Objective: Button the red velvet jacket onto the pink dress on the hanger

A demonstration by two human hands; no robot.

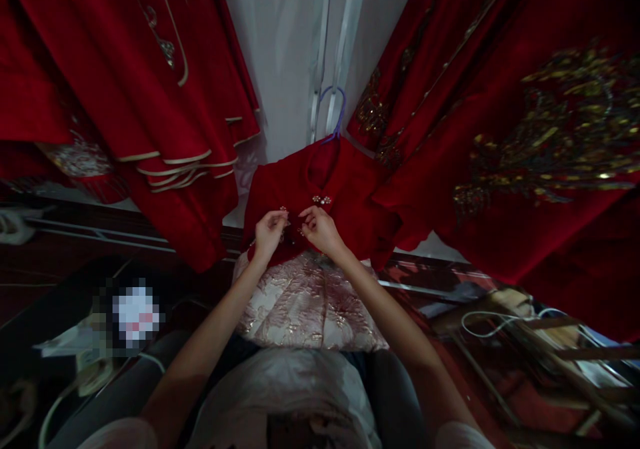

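Observation:
A dark red jacket [340,182] hangs in front of me on a blue hanger [336,106]. A pearl-like clasp [322,200] sits near its collar. My left hand [270,230] and my right hand [320,229] are both raised to the jacket's front, fingers pinched on its fastening just below that clasp. Beneath the jacket hangs a pale pink and gold brocade skirt [310,306], which drops toward my lap.
Red garments with cream trim [165,122] hang on the left. Red robes with gold embroidery [540,142] hang on the right. A white wall with a rail [320,49] stands behind. White cables [500,322] and clutter lie low right; a pale object [90,362] lies low left.

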